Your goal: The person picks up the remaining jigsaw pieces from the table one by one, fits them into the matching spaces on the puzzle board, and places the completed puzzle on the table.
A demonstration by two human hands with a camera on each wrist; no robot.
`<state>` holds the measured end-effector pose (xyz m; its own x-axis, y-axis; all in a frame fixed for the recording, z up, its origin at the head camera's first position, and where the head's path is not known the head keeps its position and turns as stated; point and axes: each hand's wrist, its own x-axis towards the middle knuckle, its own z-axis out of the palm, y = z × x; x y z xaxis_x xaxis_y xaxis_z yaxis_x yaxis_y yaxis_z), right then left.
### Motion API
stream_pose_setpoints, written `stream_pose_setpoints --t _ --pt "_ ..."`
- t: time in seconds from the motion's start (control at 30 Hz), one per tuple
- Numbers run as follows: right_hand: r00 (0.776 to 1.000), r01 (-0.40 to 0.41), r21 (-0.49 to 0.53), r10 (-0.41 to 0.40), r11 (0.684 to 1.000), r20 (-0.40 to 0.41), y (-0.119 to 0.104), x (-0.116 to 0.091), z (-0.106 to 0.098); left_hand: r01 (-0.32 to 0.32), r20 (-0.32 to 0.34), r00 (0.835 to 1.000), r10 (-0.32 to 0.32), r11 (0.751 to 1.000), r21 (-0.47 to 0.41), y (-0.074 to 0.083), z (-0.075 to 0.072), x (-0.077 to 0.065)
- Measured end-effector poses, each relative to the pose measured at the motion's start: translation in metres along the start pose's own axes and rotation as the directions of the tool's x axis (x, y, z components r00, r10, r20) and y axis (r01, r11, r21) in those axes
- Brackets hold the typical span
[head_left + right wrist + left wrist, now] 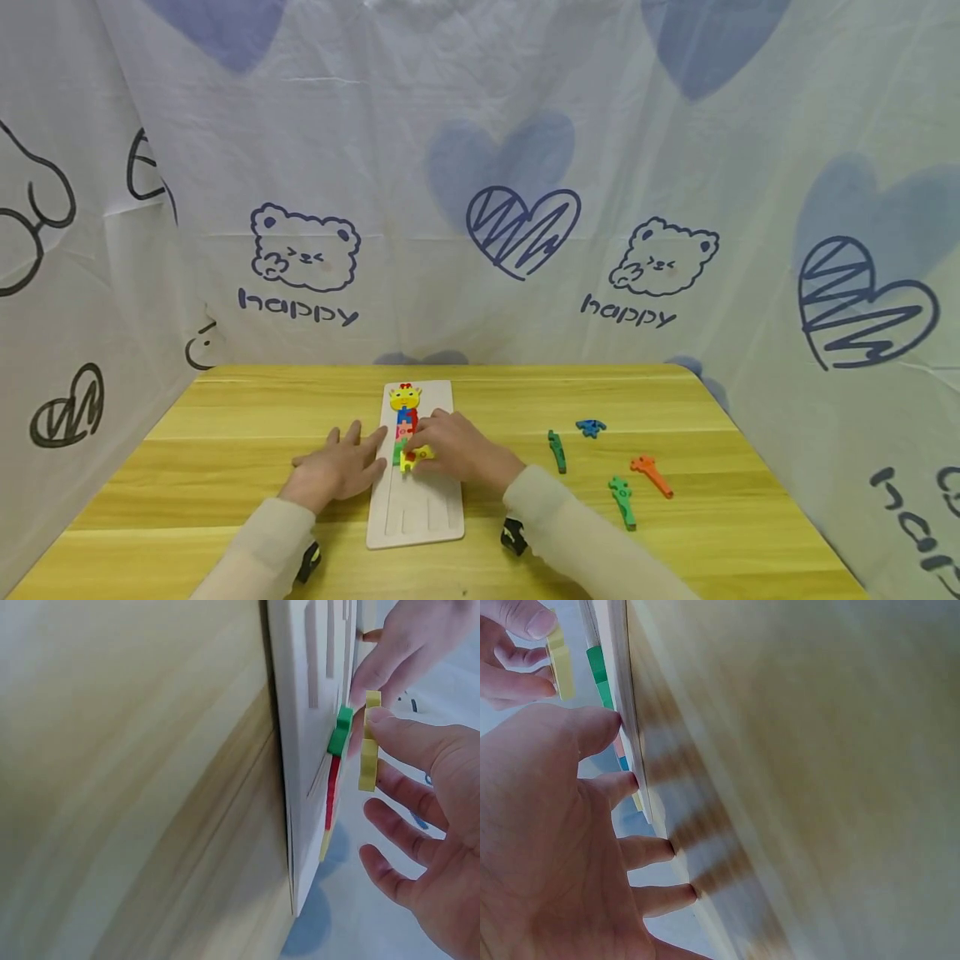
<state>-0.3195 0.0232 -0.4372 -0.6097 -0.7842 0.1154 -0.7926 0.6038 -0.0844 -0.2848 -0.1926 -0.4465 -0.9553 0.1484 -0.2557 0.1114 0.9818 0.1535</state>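
Observation:
A pale wooden puzzle board (437, 398) lies lengthwise on the table, with a yellow giraffe head (405, 399) at its far end. Blue, red and pink pieces run below the head, down to a green piece (341, 733). My right hand (459, 452) pinches a yellow puzzle piece (368, 766) between thumb and forefinger, holding it above the board close by the green piece. The right hand's other fingers are spread in the right wrist view. At the board's left edge, my left hand (339, 468) rests with fingers spread, thumb and forefinger touching the edge.
Right of the board lie loose pieces: a dark green one (557, 452), a blue one (591, 428), an orange one (652, 477) and a lighter green one (622, 502). Long recessed slots mark the board's near end. A printed white curtain (420, 333) hangs behind the table.

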Motion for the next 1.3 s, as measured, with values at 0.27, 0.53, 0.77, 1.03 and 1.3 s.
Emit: stream_pose_setpoints --t 0.27,0.53,0.77,1.03,1.3 --pt "1.0 0.01 -0.014 -0.01 1.0 0.026 -0.01 0.007 0.003 -0.008 -0.004 1.0 0.008 1.0 0.0 -0.001 0.0 -0.001" --pt "0.999 -0.008 -0.006 0.009 1.0 0.043 -0.012 0.009 0.009 -0.008 -0.003 1.0 0.008 1.0 0.007 0.0 0.0 -0.002" --pt "1.0 0.005 -0.035 -0.004 0.999 0.027 -0.012 0.011 0.011 -0.01 -0.009 1.0 0.01 1.0 0.003 0.0 0.0 -0.002" --pt "1.0 0.001 -0.036 0.0 0.999 0.029 -0.012 0.011 0.011 -0.008 -0.003 1.0 0.008 1.0 -0.004 -0.001 0.0 -0.001" --pt "0.999 -0.008 -0.024 0.009 1.0 0.036 -0.015 0.011 0.009 -0.006 -0.002 1.0 0.006 1.0 -0.005 -0.001 0.001 0.0"
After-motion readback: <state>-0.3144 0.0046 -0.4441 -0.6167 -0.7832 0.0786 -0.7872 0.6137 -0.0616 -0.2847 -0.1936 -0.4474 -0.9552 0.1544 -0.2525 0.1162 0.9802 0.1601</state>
